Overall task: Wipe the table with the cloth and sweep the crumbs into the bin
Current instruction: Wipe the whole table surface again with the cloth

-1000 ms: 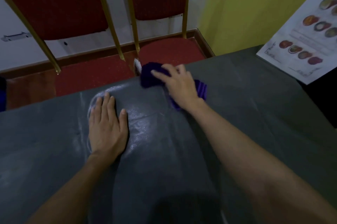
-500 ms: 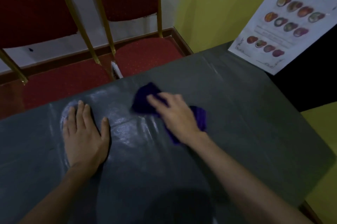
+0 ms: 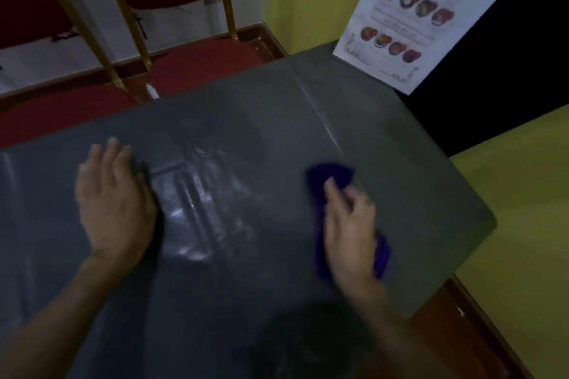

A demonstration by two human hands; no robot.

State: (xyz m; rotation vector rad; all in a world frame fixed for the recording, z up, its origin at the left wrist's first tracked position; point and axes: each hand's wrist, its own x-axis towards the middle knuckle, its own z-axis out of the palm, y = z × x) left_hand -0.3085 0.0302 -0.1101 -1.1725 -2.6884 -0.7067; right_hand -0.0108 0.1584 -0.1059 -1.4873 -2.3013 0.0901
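A dark purple cloth (image 3: 329,176) lies on the grey table (image 3: 261,119), right of the middle. My right hand (image 3: 349,224) lies on top of the cloth and presses it to the table, fingers pointing away from me; cloth shows beyond the fingertips and beside the wrist. My left hand (image 3: 114,197) rests flat on the table at the left, fingers straight. A shiny smeared patch (image 3: 197,203) lies between the two hands. No crumbs or bin can be made out; the picture is dim and blurred.
A printed menu sheet (image 3: 415,15) leans at the table's far right corner. Two red chairs with gold legs (image 3: 197,67) stand beyond the far edge. The table's right edge (image 3: 474,243) drops to a yellow floor or wall.
My right hand has slid the cloth from the far edge near the middle toward me and to the right. My left hand stays flat on the table. The camera has turned right.
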